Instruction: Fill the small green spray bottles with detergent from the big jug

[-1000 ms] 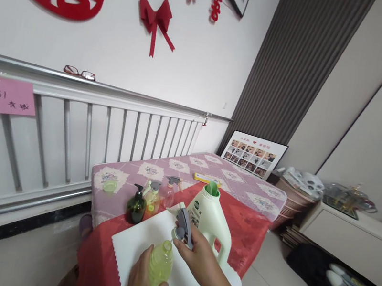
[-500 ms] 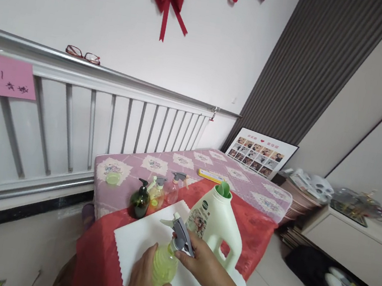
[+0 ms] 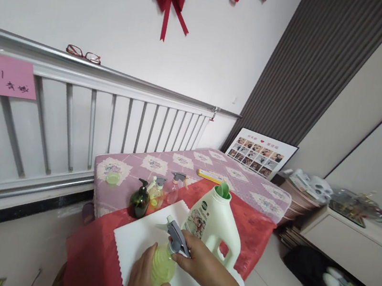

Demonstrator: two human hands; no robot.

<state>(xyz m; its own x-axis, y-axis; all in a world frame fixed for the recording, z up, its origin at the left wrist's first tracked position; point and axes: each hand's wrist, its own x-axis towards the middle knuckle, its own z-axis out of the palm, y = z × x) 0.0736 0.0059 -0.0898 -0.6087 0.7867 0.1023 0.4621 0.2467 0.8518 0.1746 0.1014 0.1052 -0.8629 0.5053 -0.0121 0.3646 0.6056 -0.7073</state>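
My left hand [image 3: 146, 278] is wrapped round the body of a clear spray bottle [image 3: 162, 266] with yellow-green liquid in it. At the bottle's neck, my right hand [image 3: 197, 260] grips the grey trigger sprayer head [image 3: 177, 236]. The bottle stands slightly tilted over a white scallop-edged mat [image 3: 140, 234]. Just behind my right hand is a large pale green detergent jug [image 3: 224, 221], its mouth uncapped with a green spout inside. Whether the bottle's base touches the mat is hidden by my left hand.
Behind the mat stand a dark green pump bottle [image 3: 140, 200], a yellow-tinted spray bottle [image 3: 156, 195] and a pink spray bottle [image 3: 172, 189]. A pale green cap [image 3: 113, 178] lies at the left. A yellow box [image 3: 210, 176] lies farther back. A red cloth [image 3: 97, 254] covers the table's front.
The sprayer head has tilted and shifted slightly left, with my right hand still on it. My left hand keeps its hold on the bottle.
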